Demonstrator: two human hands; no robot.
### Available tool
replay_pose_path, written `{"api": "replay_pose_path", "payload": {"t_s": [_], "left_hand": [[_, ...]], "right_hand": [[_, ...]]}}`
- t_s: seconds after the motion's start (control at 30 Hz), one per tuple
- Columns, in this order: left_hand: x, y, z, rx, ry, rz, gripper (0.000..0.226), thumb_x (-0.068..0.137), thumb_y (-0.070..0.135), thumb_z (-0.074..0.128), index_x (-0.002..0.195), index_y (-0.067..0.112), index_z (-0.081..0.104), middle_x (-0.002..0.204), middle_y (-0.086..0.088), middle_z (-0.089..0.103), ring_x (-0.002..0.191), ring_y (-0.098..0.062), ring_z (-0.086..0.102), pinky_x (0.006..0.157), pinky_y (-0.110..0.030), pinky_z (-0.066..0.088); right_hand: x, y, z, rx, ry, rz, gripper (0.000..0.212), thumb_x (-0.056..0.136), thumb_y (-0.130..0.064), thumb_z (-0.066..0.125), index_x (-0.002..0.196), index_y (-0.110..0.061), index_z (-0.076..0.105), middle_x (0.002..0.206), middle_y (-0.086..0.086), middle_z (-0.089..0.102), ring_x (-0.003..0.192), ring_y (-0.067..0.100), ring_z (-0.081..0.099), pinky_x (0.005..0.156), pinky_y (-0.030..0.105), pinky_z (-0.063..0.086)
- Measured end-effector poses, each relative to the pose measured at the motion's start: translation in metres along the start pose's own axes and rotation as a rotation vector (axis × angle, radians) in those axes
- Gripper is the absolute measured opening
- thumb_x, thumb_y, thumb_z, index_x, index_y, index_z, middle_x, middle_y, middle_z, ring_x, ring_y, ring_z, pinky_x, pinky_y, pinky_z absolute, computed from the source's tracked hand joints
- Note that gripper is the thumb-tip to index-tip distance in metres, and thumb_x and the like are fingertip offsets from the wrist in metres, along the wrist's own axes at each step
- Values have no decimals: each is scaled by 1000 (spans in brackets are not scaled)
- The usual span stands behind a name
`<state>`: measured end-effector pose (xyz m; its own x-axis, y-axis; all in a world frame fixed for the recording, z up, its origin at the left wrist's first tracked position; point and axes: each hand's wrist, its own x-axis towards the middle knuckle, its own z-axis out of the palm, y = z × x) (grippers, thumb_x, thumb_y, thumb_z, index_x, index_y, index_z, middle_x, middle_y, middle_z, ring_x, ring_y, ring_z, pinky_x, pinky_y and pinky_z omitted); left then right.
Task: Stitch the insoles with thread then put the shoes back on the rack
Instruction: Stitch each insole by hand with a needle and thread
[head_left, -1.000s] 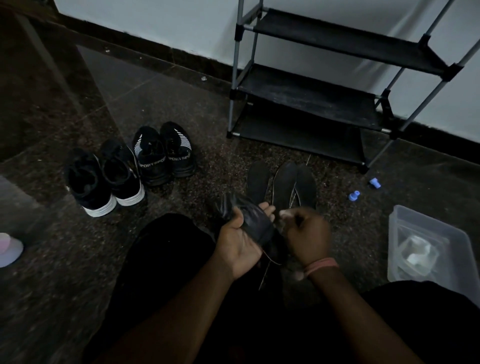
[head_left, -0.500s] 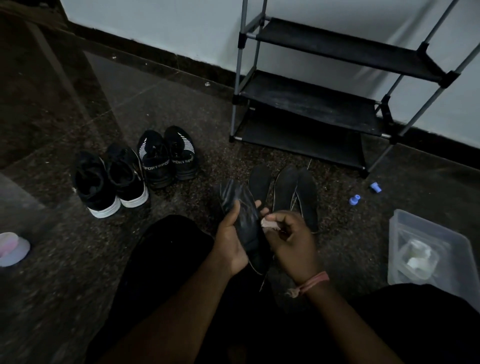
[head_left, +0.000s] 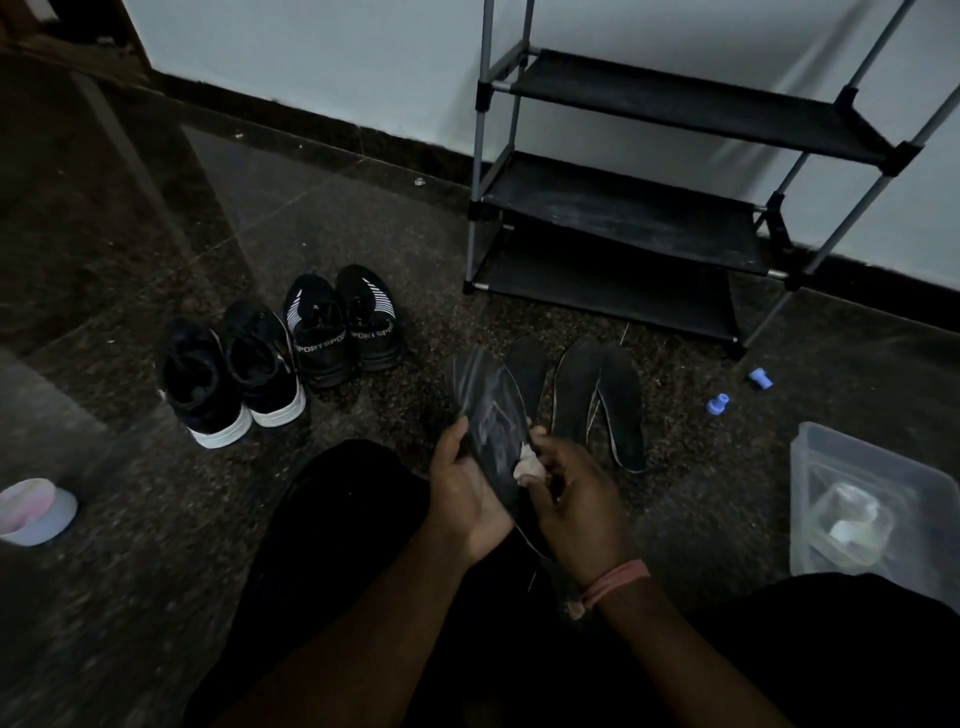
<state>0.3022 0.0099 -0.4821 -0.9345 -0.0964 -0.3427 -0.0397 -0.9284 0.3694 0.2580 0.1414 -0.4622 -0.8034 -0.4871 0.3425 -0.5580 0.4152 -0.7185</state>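
Insole (head_left: 491, 415) in work sits centre frame, above the lap, toe end tilted up and away. L→R on the floor (head_left: 130, 597): pale cup-like obj (head_left: 36, 512) at far L edge; white-soled shoes (head_left: 234, 379); striped "SPORT" pair (head_left: 343, 325) just beside them. L hand (head_left: 470, 493) grips the insole from its L edge, fingers curled round it. R hand (head_left: 576, 512) is at the insole's R edge, fingertips pinched tog. on sthg small; needle too small to confirm. Pale wrap on one R finger. Thread (head_left: 524, 538) trails down from the insole btw the hands. Three more insoles (head_left: 597, 395) lie flat beyond. Rack (head_left: 649, 223) behind, shelves bare. Two blue bits (head_left: 719, 404), clear box (head_left: 883, 509) far R.

Step, judged: stitching, mid-seam; rack step not begun. Next move prob needs thread drawn taut w/ L hand steadying the edge
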Motion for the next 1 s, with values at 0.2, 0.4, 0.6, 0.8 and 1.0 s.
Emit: {"api": "replay_pose_path", "payload": {"t_s": [0.2, 0.4, 0.6, 0.8, 1.0], "left_hand": [[6, -6, -3, 95, 12, -63, 97, 87, 80, 44, 145, 2, 49, 146, -18, 54, 137, -31, 51, 121, -48, 29], [13, -13, -8, 154, 133, -68, 78, 87, 67, 46, 119, 0, 70, 128, -18, 68, 122, -29, 63, 104, -42, 47], [18, -19, -4, 122, 153, -86, 73, 100, 61, 30, 127, 3, 65, 121, -14, 72, 105, -25, 71, 81, -36, 60], [16, -17, -8, 141, 159, -73, 75, 101, 61, 30, 138, 2, 57, 127, -15, 69, 109, -25, 70, 88, -37, 56], [18, -23, -8, 70, 129, -91, 69, 101, 58, 35, 137, 4, 57, 138, -16, 62, 129, -29, 57, 115, -46, 38]], "right_hand": [[-3, -3, 15, -90, 32, 32, 6, 89, -13, 70, 90, -14, 75, 91, 3, 70, 85, 13, 63, 80, 20, 47], [-6, -7, 15, -55, -139, 26, 14, 83, -8, 69, 74, -17, 72, 78, -2, 68, 71, 8, 62, 66, 23, 47], [12, 2, 13, -175, 29, 48, 9, 86, -8, 71, 77, -8, 70, 92, 13, 69, 88, 23, 66, 78, 21, 43], [-6, -10, 16, -154, -107, -21, 17, 78, -2, 72, 65, -10, 65, 69, 7, 63, 71, 13, 58, 66, 26, 44], [15, 12, 2, -214, 5, 72, 17, 84, -6, 70, 68, -10, 68, 75, 11, 67, 73, 25, 66, 68, 33, 48]]}}
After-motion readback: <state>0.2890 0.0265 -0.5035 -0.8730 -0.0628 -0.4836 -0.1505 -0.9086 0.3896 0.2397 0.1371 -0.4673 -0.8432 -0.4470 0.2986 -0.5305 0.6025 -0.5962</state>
